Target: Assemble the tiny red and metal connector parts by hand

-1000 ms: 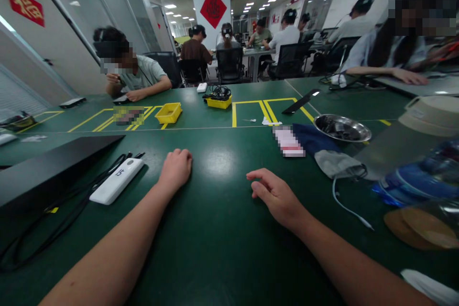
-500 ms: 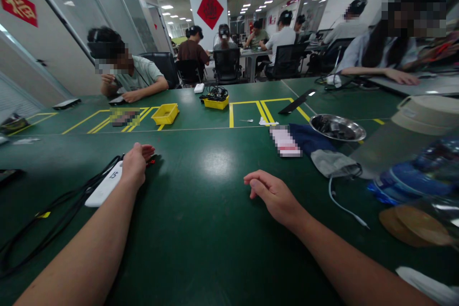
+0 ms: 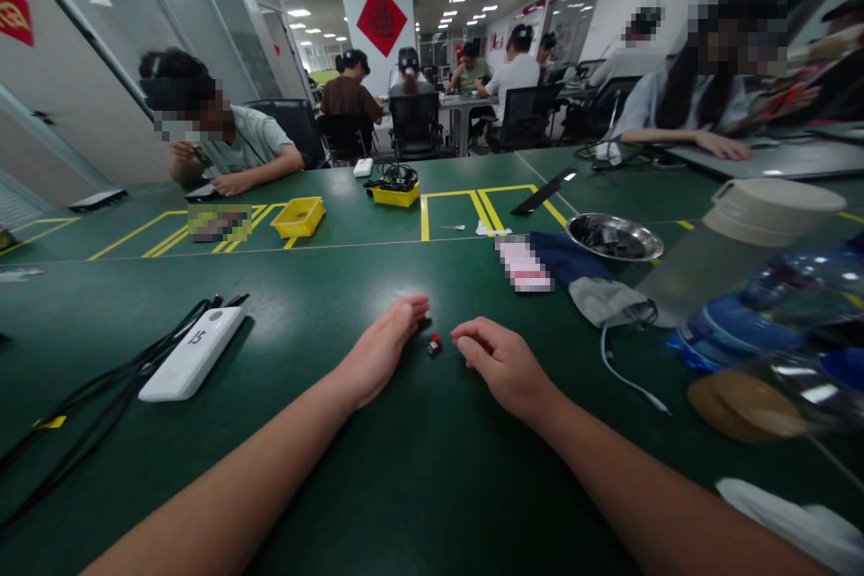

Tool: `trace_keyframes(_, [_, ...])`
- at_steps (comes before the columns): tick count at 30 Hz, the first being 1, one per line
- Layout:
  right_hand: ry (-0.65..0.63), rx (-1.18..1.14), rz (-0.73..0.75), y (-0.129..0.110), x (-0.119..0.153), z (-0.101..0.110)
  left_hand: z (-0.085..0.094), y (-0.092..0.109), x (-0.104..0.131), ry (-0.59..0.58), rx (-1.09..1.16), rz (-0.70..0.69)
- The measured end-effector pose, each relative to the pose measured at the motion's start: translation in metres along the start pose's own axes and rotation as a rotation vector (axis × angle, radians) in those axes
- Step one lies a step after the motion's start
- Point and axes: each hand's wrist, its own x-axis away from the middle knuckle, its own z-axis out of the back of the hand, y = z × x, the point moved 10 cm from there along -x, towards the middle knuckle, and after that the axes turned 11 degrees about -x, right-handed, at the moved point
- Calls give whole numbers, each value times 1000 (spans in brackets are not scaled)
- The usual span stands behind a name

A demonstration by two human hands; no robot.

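My left hand (image 3: 384, 351) rests on its edge on the green table, fingers stretched out and open. Just right of its fingertips lies a small red and black piece (image 3: 434, 344), too small to name for certain. On the other side of that piece is my right hand (image 3: 503, 364), loosely curled, with a gap between thumb and forefinger and nothing visible in it. Neither hand appears to grip the piece. A white power bank (image 3: 195, 355) marked 15 lies to the left, beside black cables (image 3: 112, 405).
On the right are a steel bowl (image 3: 614, 237), a dark blue cloth pouch (image 3: 573, 261), a pale cable (image 3: 631, 378), a large cup (image 3: 735, 243) and a plastic bottle (image 3: 756, 315). Yellow trays (image 3: 298, 218) stand further back. A person (image 3: 249, 139) sits across the table.
My left hand has moved right, from beside the power bank to the table's middle, and the small red and black piece has come with it. My right hand has barely moved.
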Motion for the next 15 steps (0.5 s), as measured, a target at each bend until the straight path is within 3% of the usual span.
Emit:
trace_keyframes(3, [193, 96, 10, 3, 2, 19, -11, 0, 2, 18, -299, 36])
trace_keyframes(5, [256, 178, -6, 7, 3, 25, -13, 0, 0, -2, -496, 20])
trace_keyframes(8, [241, 274, -7, 10, 2, 24, -23, 4, 0, -56, -738, -106])
trace_keyframes(12, [155, 103, 50, 10, 0, 18, -45, 13, 12, -99, -946, -334])
trace_keyframes(15, [202, 103, 75, 9, 0, 23, -54, 16, 20, -118, -1032, -389])
